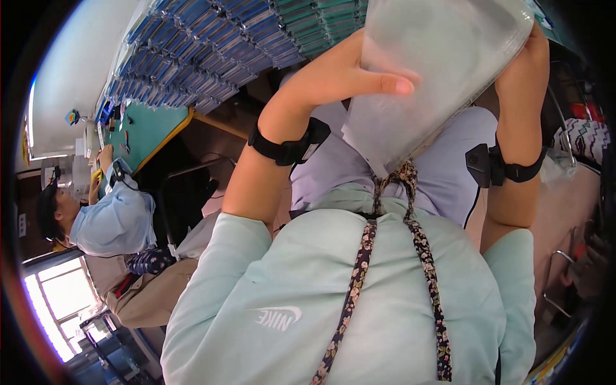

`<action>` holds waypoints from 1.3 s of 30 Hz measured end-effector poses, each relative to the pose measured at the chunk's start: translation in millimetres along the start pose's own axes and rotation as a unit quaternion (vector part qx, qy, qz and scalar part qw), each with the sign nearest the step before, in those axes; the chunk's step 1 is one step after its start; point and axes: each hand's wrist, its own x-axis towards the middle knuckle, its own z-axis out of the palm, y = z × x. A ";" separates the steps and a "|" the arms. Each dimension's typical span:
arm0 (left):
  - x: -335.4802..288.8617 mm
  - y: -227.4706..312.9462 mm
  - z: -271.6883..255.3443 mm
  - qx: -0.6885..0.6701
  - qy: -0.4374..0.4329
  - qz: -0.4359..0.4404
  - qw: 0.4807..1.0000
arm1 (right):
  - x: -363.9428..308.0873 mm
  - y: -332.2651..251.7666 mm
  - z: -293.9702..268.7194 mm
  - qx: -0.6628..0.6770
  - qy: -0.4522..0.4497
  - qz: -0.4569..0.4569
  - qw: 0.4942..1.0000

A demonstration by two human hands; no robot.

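A stack of clear, milky plastic bags [436,77] is held up in front of me over my lap, tilted, with one corner hanging down toward my waist. My left hand [350,76] grips its left side. The thumb lies across the front of the bags, and the fingers are hidden behind them. At the upper right edge, my right hand [527,63] is closed around the bags, its fingers mostly out of sight. Black straps with small boxes circle both my forearms.
Rows of blue and green clear-wrapped packs [212,48] cover the table ahead. To the left, a person in a light blue shirt [115,215] works at a green-topped table [144,131]. A dark chair frame [192,170] stands between us. Patterned cloth [585,138] lies at the right.
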 end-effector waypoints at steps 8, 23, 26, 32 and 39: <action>0.5 -22.8 2.2 -0.079 0.134 0.043 0.987 | -4.8 -12.1 -2.0 -0.238 0.121 -0.128 0.955; 11.6 -27.1 5.0 0.085 0.040 0.110 0.989 | 4.5 -57.7 -4.2 0.038 0.057 -0.141 0.988; 10.0 -11.2 9.0 0.062 0.055 0.053 0.995 | 38.0 -45.7 -28.5 -0.059 -0.162 -0.255 0.951; 17.8 -5.4 14.3 -0.044 0.062 0.066 0.995 | 39.5 -21.3 -33.6 -0.041 -0.189 -0.103 0.976; 10.9 -2.5 17.8 -0.004 0.087 0.040 0.995 | 19.9 -41.9 -26.8 0.366 -0.172 0.241 0.882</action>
